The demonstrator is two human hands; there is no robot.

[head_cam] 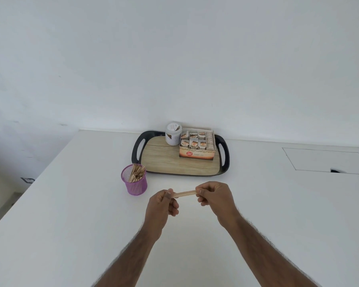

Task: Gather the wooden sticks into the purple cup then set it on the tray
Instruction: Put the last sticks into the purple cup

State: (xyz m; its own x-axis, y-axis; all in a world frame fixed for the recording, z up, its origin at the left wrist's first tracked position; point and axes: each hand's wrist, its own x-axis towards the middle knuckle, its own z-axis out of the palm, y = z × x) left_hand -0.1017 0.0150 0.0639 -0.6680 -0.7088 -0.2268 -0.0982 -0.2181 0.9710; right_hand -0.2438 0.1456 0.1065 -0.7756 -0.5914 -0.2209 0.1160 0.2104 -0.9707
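A small bundle of wooden sticks [184, 193] lies level between my two hands, above the white table. My left hand [164, 204] pinches its left end and my right hand [214, 196] pinches its right end. The purple mesh cup [134, 183] stands upright on the table, to the left of my hands and just off the tray's front left corner. Several wooden sticks [136, 172] stand inside it, leaning right. The tray [137, 154] has a black rim with handles and a wood-look floor, and sits at the back against the wall.
On the tray's back right stand a white jar [173, 134] and an open box of tea sachets [197, 147]. The tray's front left floor is bare. A rectangular hatch [327, 160] is set in the tabletop at right. The table's left edge [29, 187] runs diagonally.
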